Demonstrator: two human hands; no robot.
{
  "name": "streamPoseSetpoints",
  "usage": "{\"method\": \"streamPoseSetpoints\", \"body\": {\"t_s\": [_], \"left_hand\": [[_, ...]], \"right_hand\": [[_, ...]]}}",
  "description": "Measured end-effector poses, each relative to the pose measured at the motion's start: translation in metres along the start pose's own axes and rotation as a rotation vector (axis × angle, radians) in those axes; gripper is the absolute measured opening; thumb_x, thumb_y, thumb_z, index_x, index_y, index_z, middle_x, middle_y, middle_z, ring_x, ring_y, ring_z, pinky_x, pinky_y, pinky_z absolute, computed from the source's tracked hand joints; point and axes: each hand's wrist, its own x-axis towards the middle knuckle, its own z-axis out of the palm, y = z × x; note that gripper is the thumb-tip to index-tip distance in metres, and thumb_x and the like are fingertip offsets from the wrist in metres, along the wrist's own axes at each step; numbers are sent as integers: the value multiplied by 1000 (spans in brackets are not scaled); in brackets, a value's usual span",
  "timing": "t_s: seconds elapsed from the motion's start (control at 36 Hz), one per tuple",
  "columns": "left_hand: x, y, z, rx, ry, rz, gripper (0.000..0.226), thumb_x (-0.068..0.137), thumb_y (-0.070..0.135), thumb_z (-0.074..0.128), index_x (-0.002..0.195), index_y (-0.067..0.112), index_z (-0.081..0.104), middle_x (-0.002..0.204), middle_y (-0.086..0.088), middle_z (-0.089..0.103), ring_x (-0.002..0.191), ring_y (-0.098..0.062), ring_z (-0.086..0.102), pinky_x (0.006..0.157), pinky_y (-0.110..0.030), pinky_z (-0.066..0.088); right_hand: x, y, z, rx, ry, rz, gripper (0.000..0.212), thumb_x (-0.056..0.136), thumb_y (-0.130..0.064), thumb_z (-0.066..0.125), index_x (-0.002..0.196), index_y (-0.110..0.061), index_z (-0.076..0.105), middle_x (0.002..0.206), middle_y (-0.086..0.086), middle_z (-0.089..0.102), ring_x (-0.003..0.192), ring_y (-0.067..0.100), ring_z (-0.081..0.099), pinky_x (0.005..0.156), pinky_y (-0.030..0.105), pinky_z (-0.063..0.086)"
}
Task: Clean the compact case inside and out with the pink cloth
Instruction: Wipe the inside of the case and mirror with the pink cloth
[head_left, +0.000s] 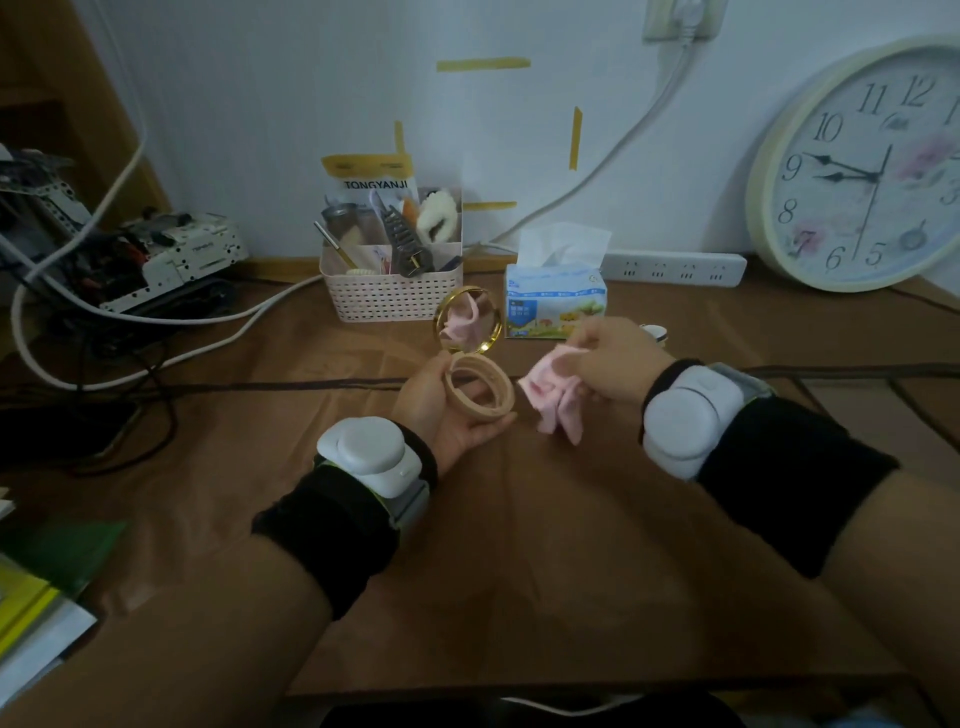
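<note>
The round beige compact case (480, 387) is open, its gold-rimmed mirror lid (469, 322) standing up and reflecting the cloth. My left hand (441, 408) cradles the case's base from below and the left, above the middle of the brown desk. My right hand (615, 366) pinches a crumpled pink cloth (553, 397), which hangs just right of the case. Cloth and case are apart by a small gap. Both wrists carry white devices on black bands.
Behind the case stand a perforated pink organiser basket (387, 299) of small items and a tissue box (556, 304). A power strip (675, 270) and large wall clock (862, 166) are at back right. Cables and a toy vehicle (171, 260) lie at left; books (31, 597) at near left.
</note>
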Motion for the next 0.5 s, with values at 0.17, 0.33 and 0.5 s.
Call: {"method": "streamPoseSetpoints", "body": {"t_s": [0.17,0.33,0.5], "left_hand": [[-6,0,7,20,-99,-55,48,96,45,28,120,12,53,117,-12,64,96,-25,63,67,-36,55],[-9,-13,17,-1,-170,-97,52,97,46,20,126,15,51,117,-16,62,96,-28,63,69,-40,56],[-5,-11,16,-34,-166,-69,51,98,44,22,125,13,52,102,-13,66,86,-25,66,67,-40,57]], "right_hand": [[-2,-10,15,143,9,-99,13,74,-28,70,64,-23,62,81,12,73,76,28,69,77,40,55],[-8,-31,29,-35,92,-117,25,76,-32,66,82,-9,71,88,7,70,90,24,64,78,33,49],[-16,-34,33,93,-45,-210,16,81,-32,62,80,-17,69,84,1,69,79,10,63,77,30,48]]}}
